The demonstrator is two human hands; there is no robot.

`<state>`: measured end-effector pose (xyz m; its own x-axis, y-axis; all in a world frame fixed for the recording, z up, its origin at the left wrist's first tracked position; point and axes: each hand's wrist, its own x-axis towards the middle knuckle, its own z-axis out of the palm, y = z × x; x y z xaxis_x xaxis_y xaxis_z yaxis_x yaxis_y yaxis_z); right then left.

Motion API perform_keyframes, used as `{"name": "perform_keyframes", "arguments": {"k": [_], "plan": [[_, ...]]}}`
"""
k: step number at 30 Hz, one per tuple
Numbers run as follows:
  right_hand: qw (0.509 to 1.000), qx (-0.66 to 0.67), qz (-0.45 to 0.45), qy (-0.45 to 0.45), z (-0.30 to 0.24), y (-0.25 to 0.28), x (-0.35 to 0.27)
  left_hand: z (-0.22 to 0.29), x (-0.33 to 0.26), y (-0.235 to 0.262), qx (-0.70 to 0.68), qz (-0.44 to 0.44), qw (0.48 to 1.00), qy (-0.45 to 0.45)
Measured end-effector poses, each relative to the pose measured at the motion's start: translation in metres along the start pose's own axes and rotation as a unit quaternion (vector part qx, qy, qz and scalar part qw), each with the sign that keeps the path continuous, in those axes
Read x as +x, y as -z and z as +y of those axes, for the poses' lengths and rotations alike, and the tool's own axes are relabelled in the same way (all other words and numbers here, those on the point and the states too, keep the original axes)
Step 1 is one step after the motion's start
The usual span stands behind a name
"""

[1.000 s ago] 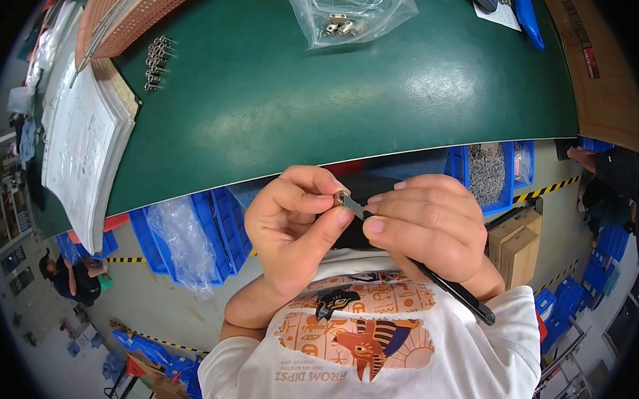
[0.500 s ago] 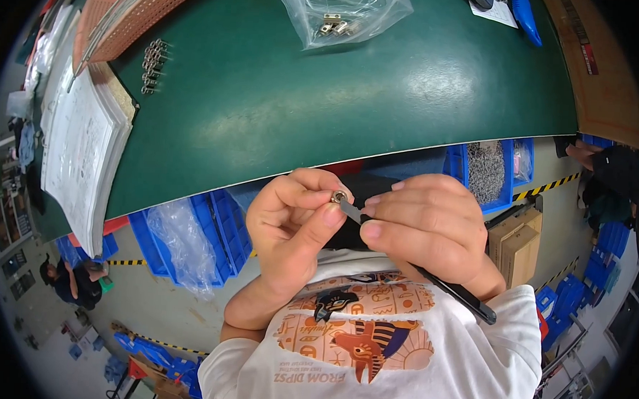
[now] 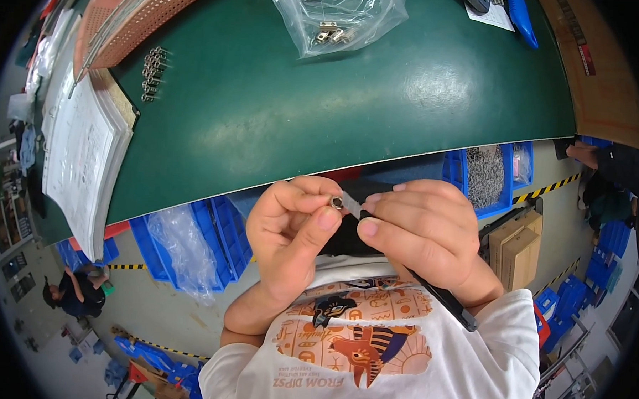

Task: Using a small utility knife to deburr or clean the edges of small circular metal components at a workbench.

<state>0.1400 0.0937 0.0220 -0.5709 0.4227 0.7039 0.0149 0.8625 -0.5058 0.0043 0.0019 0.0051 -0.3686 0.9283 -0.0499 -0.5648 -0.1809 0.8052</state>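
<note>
Between thumb and fingertips, my left hand (image 3: 289,230) pinches a small metal fitting (image 3: 336,202) with a dark opening. My right hand (image 3: 425,229) is wrapped round a black-handled utility knife (image 3: 443,305), whose handle slants down across my wrist. Its bare blade (image 3: 351,204) reaches left to the fitting's edge; whether it touches cannot be made out. Both hands are held in front of my shirt, just off the near edge of the green tabletop (image 3: 279,133).
A clear plastic bag (image 3: 334,36) with several metal fittings lies on the tabletop. Further left are a cluster of small metal parts (image 3: 152,71), a pink perforated basket (image 3: 127,27) and stacked papers (image 3: 86,161). Blue bins (image 3: 182,243) stand below the edge. A person (image 3: 76,292) is far left.
The fitting has been tilted so that its opening faces up more. The blade has drawn slightly back from across it, and the knife handle's end has shifted left.
</note>
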Motion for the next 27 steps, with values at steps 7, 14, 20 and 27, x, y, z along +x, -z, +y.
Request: {"name": "perform_keyframes", "arguments": {"k": [7, 14, 20, 27], "plan": [[0.999, 0.034, 0.009, -0.017, 0.0007, 0.0008, -0.0005, -0.0011, 0.0012, 0.0003, 0.003, -0.010, 1.000, 0.010], [0.999, 0.043, 0.006, -0.030, 0.0017, 0.0017, 0.0002, -0.0001, 0.0011, -0.0001, -0.001, -0.024, 1.000, 0.013], [0.998, 0.046, -0.003, -0.034, -0.0032, 0.0038, -0.0026, -0.0012, -0.0014, 0.0000, -0.006, -0.026, 0.999, 0.019], [0.999, 0.044, -0.009, -0.027, 0.0009, -0.0027, -0.0026, -0.0021, -0.0021, 0.0063, -0.004, -0.021, 0.999, 0.025]]}}
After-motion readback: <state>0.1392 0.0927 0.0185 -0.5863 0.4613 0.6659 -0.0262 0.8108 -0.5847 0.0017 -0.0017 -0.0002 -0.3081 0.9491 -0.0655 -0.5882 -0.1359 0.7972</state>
